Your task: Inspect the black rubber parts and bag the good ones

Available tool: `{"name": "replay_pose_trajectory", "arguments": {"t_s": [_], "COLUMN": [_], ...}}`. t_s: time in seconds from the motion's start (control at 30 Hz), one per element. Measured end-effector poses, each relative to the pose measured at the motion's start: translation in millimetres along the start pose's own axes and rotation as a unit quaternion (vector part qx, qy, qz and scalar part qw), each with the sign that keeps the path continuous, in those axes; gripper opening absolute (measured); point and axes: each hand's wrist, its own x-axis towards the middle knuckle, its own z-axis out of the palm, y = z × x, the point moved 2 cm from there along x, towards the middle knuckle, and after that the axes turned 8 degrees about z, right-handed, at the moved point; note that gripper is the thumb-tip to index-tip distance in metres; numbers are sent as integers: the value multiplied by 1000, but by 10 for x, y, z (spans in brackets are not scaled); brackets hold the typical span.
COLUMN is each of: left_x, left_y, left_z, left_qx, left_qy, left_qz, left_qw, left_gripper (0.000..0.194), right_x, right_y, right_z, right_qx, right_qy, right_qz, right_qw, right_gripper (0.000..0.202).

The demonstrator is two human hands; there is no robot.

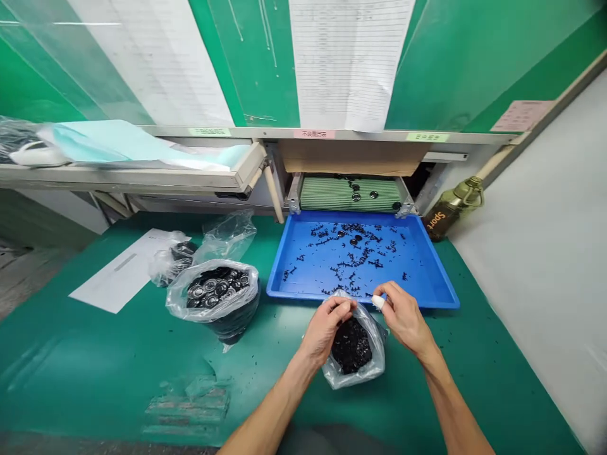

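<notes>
My left hand [331, 321] is over the left rim of a clear plastic bag [353, 379] filled with small black pieces [351, 347]. Its fingertips are pinched together above the bag's opening, and anything between them is too small to make out. To the right of the bag, my right hand [403, 316] has its fingers curled together close to the front rim of a blue tray [427, 278]. One finger there has a white wrap [378, 302]. Small black scraps [363, 256] and a few black round parts [355, 240] lie scattered in the tray.
On the left stands an open bag of black round parts [215, 289], beside a smaller tied bag [173, 259] and white paper [118, 272]. A green ribbed conveyor [327, 193] meets the tray's back edge. At the right wall leans a green bottle [453, 208]; a shelf [190, 180] juts out upper left.
</notes>
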Motion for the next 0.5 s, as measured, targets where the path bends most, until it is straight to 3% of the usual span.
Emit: {"name": "replay_pose_trajectory", "arguments": {"t_s": [0.17, 0.3, 0.4, 0.5], "left_x": [-96, -115, -140, -168], "left_y": [21, 19, 20, 23], "left_z": [-56, -84, -37, 76], "left_qx": [187, 264, 259, 155], "left_qy": [-77, -69, -49, -66], "left_qz": [80, 131, 146, 93], "left_qw": [976, 953, 954, 981], "left_gripper": [41, 32, 26, 27], "right_x": [-145, -189, -211, -241], "right_y": [74, 42, -31, -118], "right_z": [35, 61, 61, 57], "right_qx": [97, 222, 298, 317], "right_qy": [-33, -83, -94, -72], "right_qz": [57, 104, 79, 7], "right_qw": [993, 966, 947, 946], "right_gripper": [10, 12, 14, 10]}}
